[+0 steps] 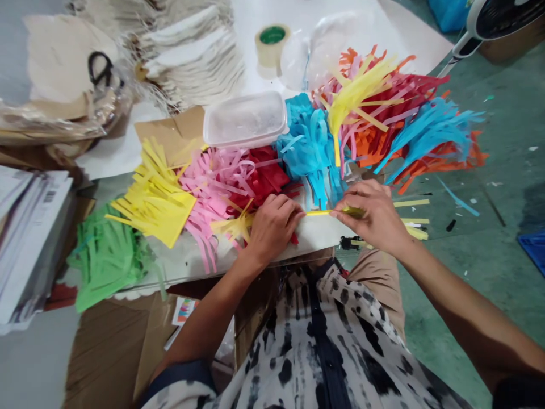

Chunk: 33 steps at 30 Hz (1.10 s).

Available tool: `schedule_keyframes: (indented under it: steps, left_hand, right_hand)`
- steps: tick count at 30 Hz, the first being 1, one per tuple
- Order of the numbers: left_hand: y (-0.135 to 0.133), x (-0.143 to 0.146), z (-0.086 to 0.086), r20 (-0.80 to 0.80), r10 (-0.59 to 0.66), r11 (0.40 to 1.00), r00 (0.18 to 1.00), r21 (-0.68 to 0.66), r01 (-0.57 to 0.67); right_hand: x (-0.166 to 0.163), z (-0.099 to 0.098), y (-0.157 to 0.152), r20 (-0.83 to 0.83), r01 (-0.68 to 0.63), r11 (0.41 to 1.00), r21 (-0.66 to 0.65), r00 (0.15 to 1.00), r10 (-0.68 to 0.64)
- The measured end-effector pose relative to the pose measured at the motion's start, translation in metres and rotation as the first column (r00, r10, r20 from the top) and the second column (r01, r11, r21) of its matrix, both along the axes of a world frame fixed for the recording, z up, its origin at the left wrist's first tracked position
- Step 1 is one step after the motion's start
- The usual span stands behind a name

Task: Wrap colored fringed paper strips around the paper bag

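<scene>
A yellow tissue paper tassel (318, 213) stretches between my two hands at the table's front edge, its middle twisted into a thin cord. My left hand (276, 222) is closed on the cord's left part, and yellow fringe spreads out beyond it. With thumb and fingers pinched, my right hand (369, 215) grips the other part; yellow strips stick out to its right. Just beyond my hands lies a blue fringe bundle (313, 147). Dark red fringe (266, 173) and pink fringe (221, 179) lie by my left hand.
Yellow fringed sheets (164, 210) and green fringe (108, 250) lie left. A plastic container (246, 120), a tape roll (272, 45) and stacked white cloth (191, 62) stand behind. Finished-looking tassels (434, 130) pile right. Black-handled scissors (100, 68) rest far left; a white fan (472, 34) is far right.
</scene>
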<state>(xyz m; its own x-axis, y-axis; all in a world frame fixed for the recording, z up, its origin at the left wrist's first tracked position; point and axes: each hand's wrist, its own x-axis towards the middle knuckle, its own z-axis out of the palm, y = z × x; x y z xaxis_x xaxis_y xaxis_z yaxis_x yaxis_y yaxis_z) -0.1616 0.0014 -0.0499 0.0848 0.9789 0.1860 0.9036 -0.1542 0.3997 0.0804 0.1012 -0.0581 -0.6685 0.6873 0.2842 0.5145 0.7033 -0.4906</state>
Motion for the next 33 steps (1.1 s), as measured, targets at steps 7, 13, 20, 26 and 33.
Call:
schedule_keyframes:
  steps: [7,13,20,26,33]
  left_hand:
    - [0.007,0.002,0.004,-0.03,0.058,0.996,0.998,-0.068,-0.06]
    - [0.005,0.006,0.008,-0.049,0.147,0.988,0.988,-0.048,-0.149]
    - [-0.007,0.006,0.001,-0.203,-0.046,0.989,0.978,0.127,0.073]
    - [-0.009,0.014,0.002,-0.237,-0.189,0.971,0.953,0.098,0.217]
    - [-0.032,0.03,0.011,-0.171,-0.107,0.981,0.979,0.14,0.132]
  right_hand:
    - [-0.012,0.003,-0.002,0.137,0.075,0.997,0.002,0.988,-0.074]
    - [-0.009,-0.003,-0.008,0.155,0.159,0.983,0.093,0.973,-0.172]
    - [-0.002,-0.007,-0.015,0.105,0.08,0.965,0.251,0.988,-0.109]
    - [-0.009,0.001,-0.018,0.187,-0.185,0.914,0.362,0.975,0.123]
    - [-0.01,0.01,-0.017,0.362,-0.401,0.798,0.451,0.899,0.247]
